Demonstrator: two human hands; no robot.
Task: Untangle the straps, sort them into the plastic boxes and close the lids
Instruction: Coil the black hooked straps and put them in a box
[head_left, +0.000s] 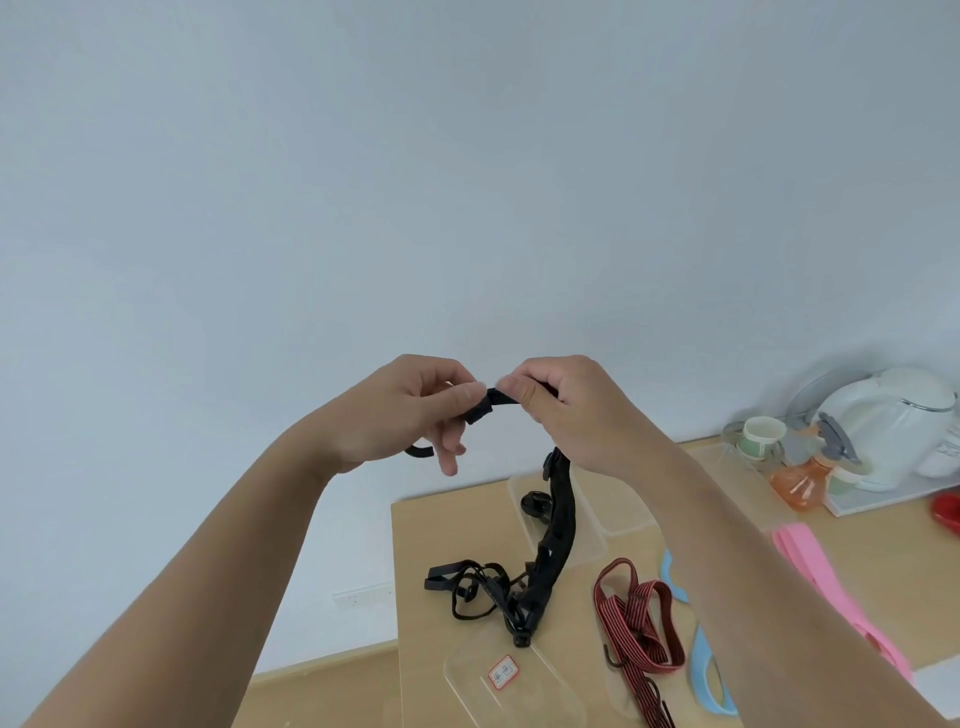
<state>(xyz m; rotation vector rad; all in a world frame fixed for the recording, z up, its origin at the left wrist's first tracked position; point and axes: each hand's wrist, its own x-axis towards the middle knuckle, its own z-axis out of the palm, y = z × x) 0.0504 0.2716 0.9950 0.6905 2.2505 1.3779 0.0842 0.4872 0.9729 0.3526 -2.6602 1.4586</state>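
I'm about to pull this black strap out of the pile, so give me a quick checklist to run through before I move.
1. Grip on the strap: ok. The left hand and right hand both pinch the raised end of the black strap.
2. Strap free of the pile: not ok. Its lower end runs into the black tangle.
3. Red striped cord out of the way: ok. It lies beside the tangle, apart from it.
4. Box ready: ok. The clear box behind the strap looks open.
5. Knots inside the tangle: cannot tell.
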